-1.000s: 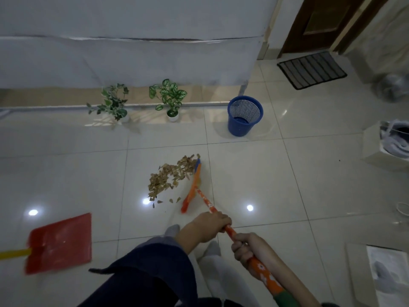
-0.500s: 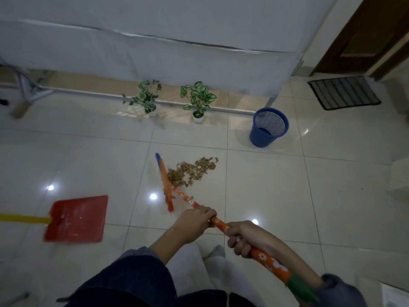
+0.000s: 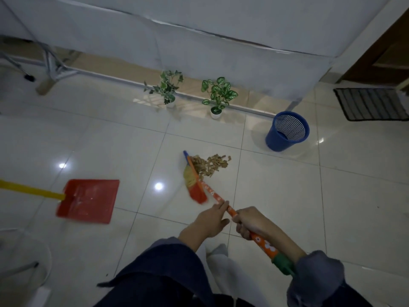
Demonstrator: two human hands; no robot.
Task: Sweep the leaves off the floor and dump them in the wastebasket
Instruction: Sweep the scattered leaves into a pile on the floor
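Note:
A small heap of dry brown leaves [image 3: 210, 165] lies on the white tiled floor. The broom head [image 3: 193, 178], orange with yellow and blue bristles, rests against the heap's left side. Its orange flowered handle [image 3: 262, 241] runs back to me. My left hand [image 3: 212, 220] grips the handle further down the shaft, and my right hand [image 3: 251, 222] grips it closer to the green end. A blue mesh wastebasket [image 3: 287, 130] stands upright beyond the leaves to the right. A red dustpan [image 3: 88, 200] with a yellow handle lies flat on the floor at the left.
Two small potted plants [image 3: 168, 87] [image 3: 218, 96] stand by the draped table [image 3: 199, 41] at the back. A folding metal leg [image 3: 53, 67] is at the far left. A dark doormat [image 3: 371, 104] lies by the door at right.
The broom has pushed the leaves rightwards into a tighter heap. The view has swung left, so the basket and plants sit further right. Both hands stay on the handle.

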